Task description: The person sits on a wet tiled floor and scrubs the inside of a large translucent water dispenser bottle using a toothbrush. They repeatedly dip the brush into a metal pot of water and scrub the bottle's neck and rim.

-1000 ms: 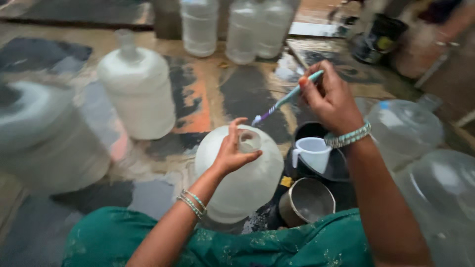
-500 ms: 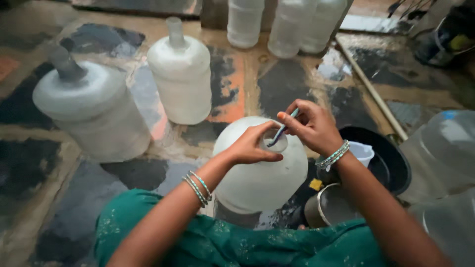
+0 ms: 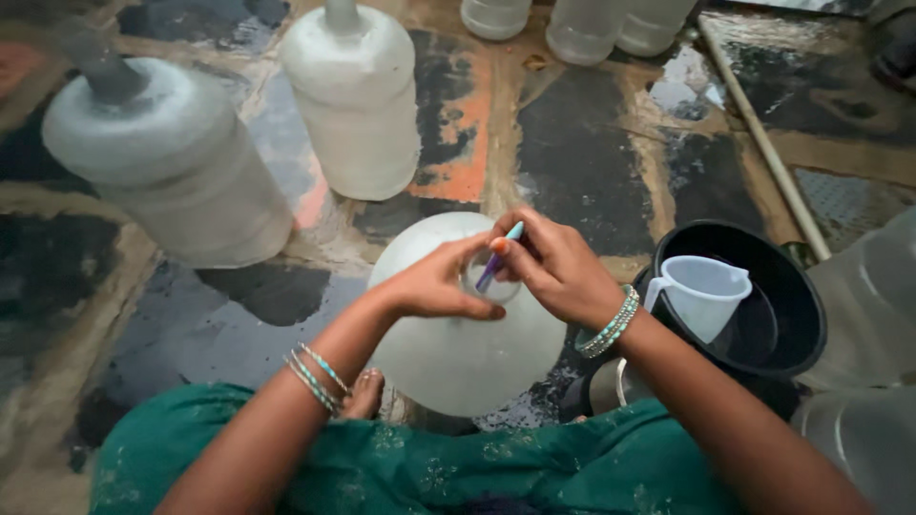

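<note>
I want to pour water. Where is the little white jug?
The jug sits inside the black tub, on the person's right, just beside the right hand and the big bottle.

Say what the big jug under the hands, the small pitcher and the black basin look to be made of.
Big jug: probably frosted translucent plastic, matte, cloudy white. Small pitcher: likely thin translucent plastic, moulded handle and spout. Black basin: apparently glossy plastic; rim shines.

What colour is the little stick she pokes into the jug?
Purple with a teal end, the stick in the head view.
</note>
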